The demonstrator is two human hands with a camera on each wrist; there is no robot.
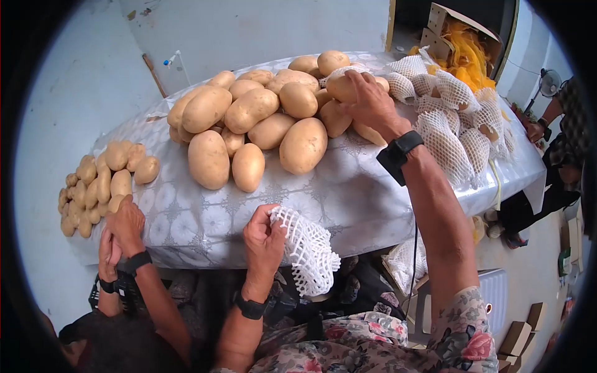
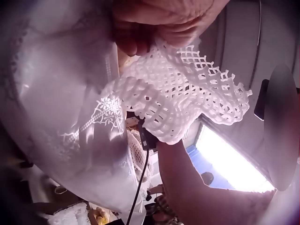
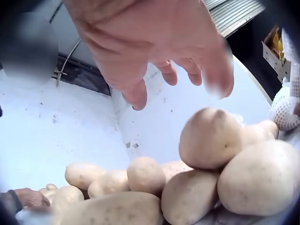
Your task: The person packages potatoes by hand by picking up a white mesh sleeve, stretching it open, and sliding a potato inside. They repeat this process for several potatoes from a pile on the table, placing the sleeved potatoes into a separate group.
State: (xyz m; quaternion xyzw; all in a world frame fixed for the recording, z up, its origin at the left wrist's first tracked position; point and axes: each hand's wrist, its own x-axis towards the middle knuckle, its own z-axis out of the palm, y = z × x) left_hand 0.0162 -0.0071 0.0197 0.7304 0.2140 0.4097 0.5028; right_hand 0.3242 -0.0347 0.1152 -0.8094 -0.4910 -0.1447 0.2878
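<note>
Sleeve of floral cloth, bottom right of the head view, marks the worker's right arm and the near edge of the scene. At lower centre the left hand pinches the rim of a white net sleeve between thumb and curled fingers; the net hangs limp to the right, and the left wrist view likewise shows it slack. At lower left, another person's hands are beside a heap of small potatoes. Beyond, a patterned tablecloth bears a pile of large potatoes across the upper centre. At that pile's right end the right hand overlaps a potato; the right wrist view shows its fingers parted and bent downward, with a gap above the potatoes below, so no grip is made. The step in hand is judged to be choosing a potato while the net is held ready; the next move calls for closing the right fingers round one and widening the net's mouth. Farther off, upper right, lie netted potatoes, then a cardboard box with orange mesh.
</note>
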